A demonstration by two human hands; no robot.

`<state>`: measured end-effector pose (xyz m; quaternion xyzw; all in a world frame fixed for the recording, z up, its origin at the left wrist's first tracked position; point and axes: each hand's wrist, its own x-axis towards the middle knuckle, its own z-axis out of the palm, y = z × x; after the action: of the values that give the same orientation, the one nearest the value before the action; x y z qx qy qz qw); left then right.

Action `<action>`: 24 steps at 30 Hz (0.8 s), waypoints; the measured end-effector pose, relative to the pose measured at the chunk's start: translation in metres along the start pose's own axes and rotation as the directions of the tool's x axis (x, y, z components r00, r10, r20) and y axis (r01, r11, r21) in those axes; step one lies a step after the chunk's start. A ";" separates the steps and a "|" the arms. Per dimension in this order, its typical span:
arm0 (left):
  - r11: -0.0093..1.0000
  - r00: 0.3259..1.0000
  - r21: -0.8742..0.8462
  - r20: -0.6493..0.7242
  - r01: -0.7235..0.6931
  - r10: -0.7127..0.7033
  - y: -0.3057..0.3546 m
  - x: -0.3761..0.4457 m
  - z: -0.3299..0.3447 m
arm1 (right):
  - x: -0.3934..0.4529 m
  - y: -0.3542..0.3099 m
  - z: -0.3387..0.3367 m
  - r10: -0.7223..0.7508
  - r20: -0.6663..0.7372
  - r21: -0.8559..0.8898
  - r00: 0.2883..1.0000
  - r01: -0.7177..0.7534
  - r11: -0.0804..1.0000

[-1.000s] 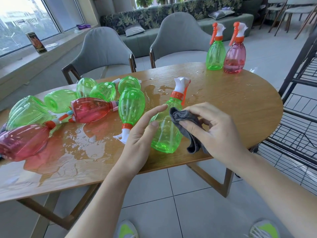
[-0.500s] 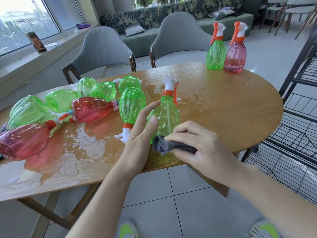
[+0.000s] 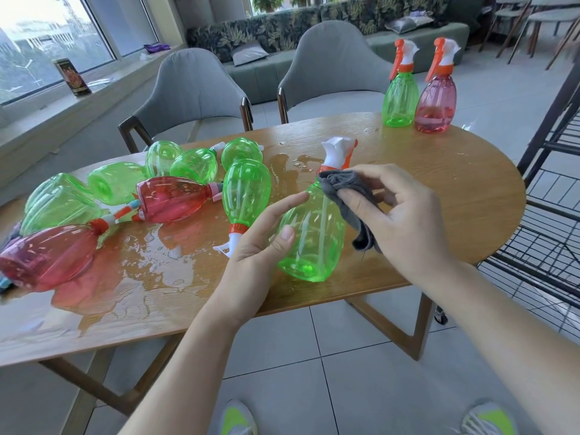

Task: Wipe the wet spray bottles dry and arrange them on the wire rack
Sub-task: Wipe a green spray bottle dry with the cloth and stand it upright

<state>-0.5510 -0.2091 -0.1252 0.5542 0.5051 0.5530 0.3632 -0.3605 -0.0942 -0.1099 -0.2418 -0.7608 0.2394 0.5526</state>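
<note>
Left hand steadying green bottle (tilted), right hand pressing cloth

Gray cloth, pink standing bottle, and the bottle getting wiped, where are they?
gray cloth [image 3: 346, 186]: head view, folded part by the fingers.
pink standing bottle [image 3: 435, 103]: head view, its body.
green bottle being wiped [image 3: 309, 243]: head view, its belly.
</note>
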 end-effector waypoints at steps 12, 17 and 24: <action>1.000 0.999 -0.004 -0.054 0.000 0.000 0.005 0.004 0.005 | -0.018 0.002 -0.001 0.002 0.182 0.036 0.983 -0.009 0.999; 0.999 1.000 -0.036 -0.007 0.014 -0.015 0.004 0.002 0.007 | -0.011 0.000 -0.003 0.072 0.124 0.068 0.990 -0.081 0.994; 1.000 0.994 -0.008 -0.105 -0.015 0.014 0.005 0.006 0.013 | -0.035 -0.010 0.003 -0.217 0.289 -0.012 0.932 0.230 0.973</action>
<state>-0.5385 -0.2023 -0.1204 0.5266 0.5170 0.5861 0.3344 -0.3548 -0.1238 -0.1295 -0.1292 -0.8604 0.1899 0.4550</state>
